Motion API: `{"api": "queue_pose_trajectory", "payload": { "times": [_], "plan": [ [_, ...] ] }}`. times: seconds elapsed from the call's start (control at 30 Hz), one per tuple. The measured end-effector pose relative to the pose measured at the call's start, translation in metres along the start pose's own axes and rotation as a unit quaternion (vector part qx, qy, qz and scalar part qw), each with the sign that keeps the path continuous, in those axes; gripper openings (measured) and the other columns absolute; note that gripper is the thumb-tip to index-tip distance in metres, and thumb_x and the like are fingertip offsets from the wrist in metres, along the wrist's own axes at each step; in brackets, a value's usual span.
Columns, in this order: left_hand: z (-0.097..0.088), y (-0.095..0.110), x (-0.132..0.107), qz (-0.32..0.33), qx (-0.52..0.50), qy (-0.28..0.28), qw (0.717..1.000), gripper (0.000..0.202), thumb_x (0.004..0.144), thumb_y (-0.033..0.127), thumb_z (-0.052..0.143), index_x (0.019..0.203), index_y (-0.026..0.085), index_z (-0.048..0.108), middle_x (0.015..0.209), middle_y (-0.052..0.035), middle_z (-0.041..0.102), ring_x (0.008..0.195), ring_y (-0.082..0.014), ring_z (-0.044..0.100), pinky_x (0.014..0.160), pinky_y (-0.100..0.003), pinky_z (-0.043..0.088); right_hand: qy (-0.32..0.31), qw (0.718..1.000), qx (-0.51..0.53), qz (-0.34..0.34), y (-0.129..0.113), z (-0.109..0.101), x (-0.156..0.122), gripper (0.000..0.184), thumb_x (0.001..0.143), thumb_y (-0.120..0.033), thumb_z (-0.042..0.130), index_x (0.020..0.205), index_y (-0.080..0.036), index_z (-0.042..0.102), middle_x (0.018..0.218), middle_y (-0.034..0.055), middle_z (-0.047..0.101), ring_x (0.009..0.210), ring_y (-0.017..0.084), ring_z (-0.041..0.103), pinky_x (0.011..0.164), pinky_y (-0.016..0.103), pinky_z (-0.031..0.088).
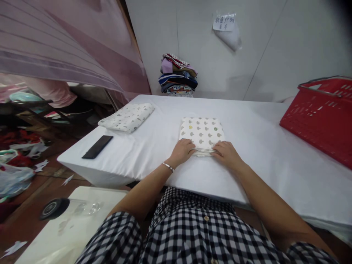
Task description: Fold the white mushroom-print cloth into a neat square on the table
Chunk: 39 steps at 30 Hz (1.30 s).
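In front of me on the table lies a folded white cloth (pixel 202 130) printed with small grey tree-like shapes and a few yellow and green ones. Its layered near edge faces me. My left hand (pixel 182 150) grips the near left corner, fingers on top and thumb at the edge. At the near right corner my right hand (pixel 227 152) is closed on the cloth in the same way. Both hands rest close to the table. The undersides of the corners are hidden.
A second folded patterned cloth (pixel 128 117) and a black phone (pixel 97 146) lie on the left of the white-covered table (pixel 258 146). At right stands a red plastic basket (pixel 319 121). Stacked clothes (pixel 178 79) sit behind the table. A bottle (pixel 68 208) lies on a pale surface at lower left.
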State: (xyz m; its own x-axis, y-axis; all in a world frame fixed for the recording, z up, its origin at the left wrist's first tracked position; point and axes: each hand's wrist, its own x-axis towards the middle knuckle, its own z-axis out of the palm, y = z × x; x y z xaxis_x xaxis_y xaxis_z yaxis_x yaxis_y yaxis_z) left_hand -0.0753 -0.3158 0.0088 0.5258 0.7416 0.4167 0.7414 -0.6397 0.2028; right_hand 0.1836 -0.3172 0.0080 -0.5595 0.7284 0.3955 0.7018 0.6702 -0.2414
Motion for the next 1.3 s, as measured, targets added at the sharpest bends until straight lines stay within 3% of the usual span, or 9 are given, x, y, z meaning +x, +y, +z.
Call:
{"api": "queue_pose_trajectory", "payload": {
  "times": [0.3,0.77,0.9,1.0,1.3],
  "plan": [
    [0.003,0.003,0.001,-0.004,0.044,0.043,0.998,0.019,0.093,0.031,0.045,0.086,0.019,0.058,0.091,-0.004,0.06,0.088,-0.0178,0.052,0.078,-0.033,0.041,0.013,0.999,-0.03,0.002,-0.002,0.004,0.0,0.022,0.09,-0.038,0.049,0.095,-0.022,0.064,0.095,0.0055,0.064,0.088,0.021,0.054,0.079,0.035,0.036],
    [0.005,0.003,0.0,-0.007,0.031,0.056,0.998,0.019,0.092,0.031,0.046,0.085,0.018,0.058,0.088,-0.0046,0.06,0.084,-0.0179,0.053,0.075,-0.034,0.043,0.047,0.996,-0.071,0.002,-0.008,0.009,0.002,0.024,0.093,-0.029,0.043,0.092,-0.018,0.065,0.091,0.0074,0.064,0.085,0.02,0.053,0.08,0.035,0.034],
    [0.005,0.008,-0.005,0.016,0.045,0.08,0.996,0.016,0.091,0.021,0.046,0.094,0.018,0.061,0.101,-0.0066,0.061,0.095,-0.0192,0.054,0.083,-0.036,0.044,0.049,0.997,-0.067,-0.008,-0.006,0.01,0.002,0.025,0.094,-0.028,0.042,0.092,-0.017,0.065,0.09,0.0076,0.064,0.085,0.02,0.053,0.08,0.034,0.034],
    [0.008,0.017,-0.008,0.057,0.063,0.085,0.993,0.023,0.091,0.016,0.041,0.09,0.019,0.064,0.11,-0.0068,0.06,0.107,-0.0202,0.051,0.09,-0.038,0.043,0.049,0.997,-0.059,-0.005,-0.006,0.01,0.002,0.025,0.094,-0.028,0.042,0.092,-0.017,0.065,0.09,0.0074,0.064,0.085,0.02,0.053,0.08,0.034,0.034],
    [0.015,0.026,0.004,0.05,0.09,0.033,0.994,0.02,0.091,0.026,0.049,0.085,0.021,0.068,0.125,-0.0038,0.058,0.124,-0.0231,0.043,0.102,-0.044,0.035,0.058,0.996,-0.064,-0.006,-0.004,0.011,0.001,0.024,0.094,-0.029,0.044,0.091,-0.017,0.065,0.089,0.0067,0.065,0.084,0.019,0.053,0.08,0.033,0.034]
  ]
}}
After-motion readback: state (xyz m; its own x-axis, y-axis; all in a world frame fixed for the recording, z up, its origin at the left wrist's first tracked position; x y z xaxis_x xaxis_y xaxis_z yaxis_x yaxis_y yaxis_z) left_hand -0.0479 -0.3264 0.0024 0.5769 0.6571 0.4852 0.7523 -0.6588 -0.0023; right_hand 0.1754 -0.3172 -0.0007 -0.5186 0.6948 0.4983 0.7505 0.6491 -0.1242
